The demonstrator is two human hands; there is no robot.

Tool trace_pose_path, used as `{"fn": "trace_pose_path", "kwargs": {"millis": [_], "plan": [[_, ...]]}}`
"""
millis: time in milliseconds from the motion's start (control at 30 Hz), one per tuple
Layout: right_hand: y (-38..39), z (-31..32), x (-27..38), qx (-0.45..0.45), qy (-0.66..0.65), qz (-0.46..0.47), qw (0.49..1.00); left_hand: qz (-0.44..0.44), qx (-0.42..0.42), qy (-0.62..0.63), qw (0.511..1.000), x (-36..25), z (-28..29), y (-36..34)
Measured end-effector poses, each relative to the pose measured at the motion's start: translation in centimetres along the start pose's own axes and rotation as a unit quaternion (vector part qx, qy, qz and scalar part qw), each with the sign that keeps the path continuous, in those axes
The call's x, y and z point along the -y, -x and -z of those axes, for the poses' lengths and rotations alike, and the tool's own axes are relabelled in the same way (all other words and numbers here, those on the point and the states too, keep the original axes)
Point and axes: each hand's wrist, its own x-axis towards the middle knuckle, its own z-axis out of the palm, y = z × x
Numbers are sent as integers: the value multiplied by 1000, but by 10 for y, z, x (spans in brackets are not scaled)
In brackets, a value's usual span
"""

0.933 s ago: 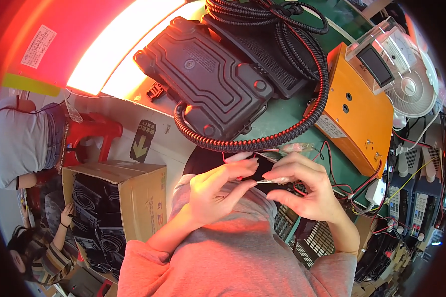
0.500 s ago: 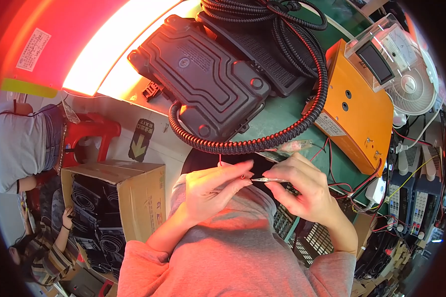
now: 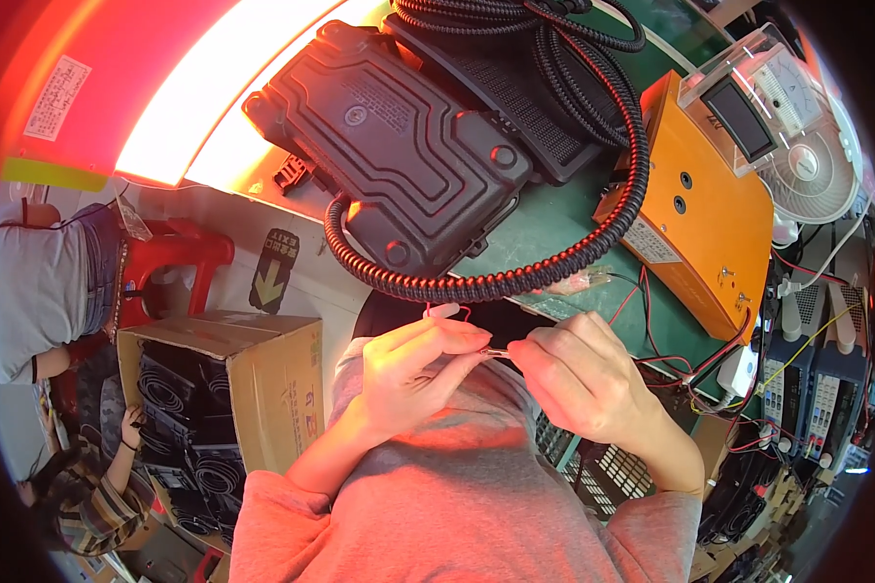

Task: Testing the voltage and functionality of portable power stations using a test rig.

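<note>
In front of my body, my left hand (image 3: 413,374) pinches between thumb and index finger, and a thin pinkish-red wire (image 3: 468,313) loops up behind its fingers. Close beside it, the fingertips of my right hand (image 3: 581,379) are pressed together. A small thin shiny piece (image 3: 497,353) bridges the gap between both pinches; its kind is too small to make out. Just beyond my hands arcs a black corrugated tube (image 3: 476,290), which starts at a black ribbed plastic case (image 3: 389,141) lying on the green bench (image 3: 564,219).
An orange metal box (image 3: 695,219) with a clear-covered meter (image 3: 749,107) stands at right, a white fan (image 3: 807,170) behind it. Red and black leads run beside it. A cardboard box (image 3: 277,389) of black coiled cables stands at left. Two other people are at far left.
My right hand has moved slightly left and its fingers have closed in nearer my left fingertips. Less of the shiny piece shows. The wire loop behind my left hand shows more.
</note>
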Motion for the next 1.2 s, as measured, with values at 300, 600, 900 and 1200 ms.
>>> {"fn": "trace_pose_path", "kwargs": {"millis": [300,600,900,1200], "plan": [[-1,-1,0,11,-3,-5,1000,-12,-2,-13,1000,1,0,1],[-7,4,2,56,61,27,996,7,20,-38,999,1,0,-3],[-5,4,-2,74,22,17,997,75,50,19,996,-1,1,-6],[-3,1,-3,78,9,14,997,98,55,28,993,0,1,-3]]}}
